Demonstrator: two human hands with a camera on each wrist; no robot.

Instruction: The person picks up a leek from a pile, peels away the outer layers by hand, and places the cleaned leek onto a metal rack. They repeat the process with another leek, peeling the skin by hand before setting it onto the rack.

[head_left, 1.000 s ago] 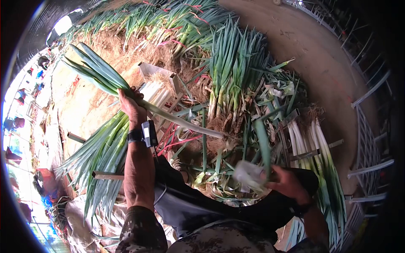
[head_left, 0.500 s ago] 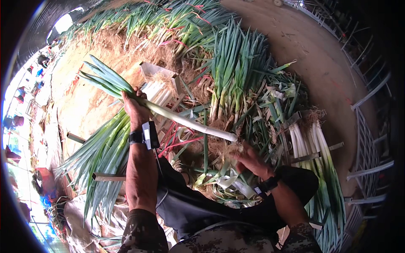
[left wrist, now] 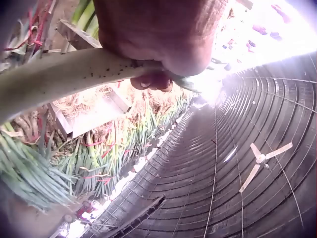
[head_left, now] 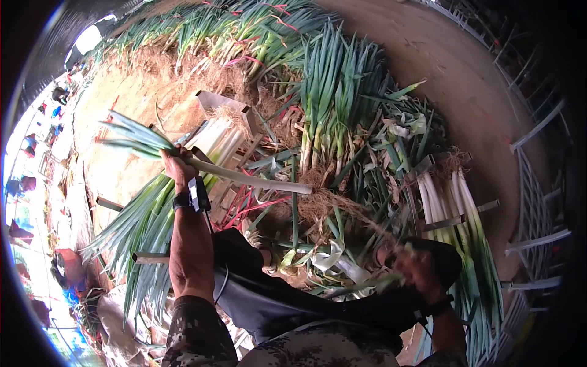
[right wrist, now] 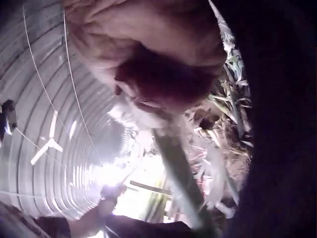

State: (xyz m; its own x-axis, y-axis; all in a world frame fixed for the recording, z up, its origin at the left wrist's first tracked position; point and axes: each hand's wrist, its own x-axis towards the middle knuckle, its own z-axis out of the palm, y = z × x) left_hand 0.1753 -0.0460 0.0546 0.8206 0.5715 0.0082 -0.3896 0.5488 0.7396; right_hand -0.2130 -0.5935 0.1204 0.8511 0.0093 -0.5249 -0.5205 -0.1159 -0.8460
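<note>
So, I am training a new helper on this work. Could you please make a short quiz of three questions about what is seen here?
1. What does the left hand hold?
a) a knife
b) a single long onion
c) a tied bundle of onions
d) nothing

2. True or false: the right hand grips the white end of this same onion.

3. Fill in the colour: the ties among the heaped onions at the back are ____.

Key: 1. b; 2. false, that hand holds a leaf piece away from the onion; 3. red
</note>
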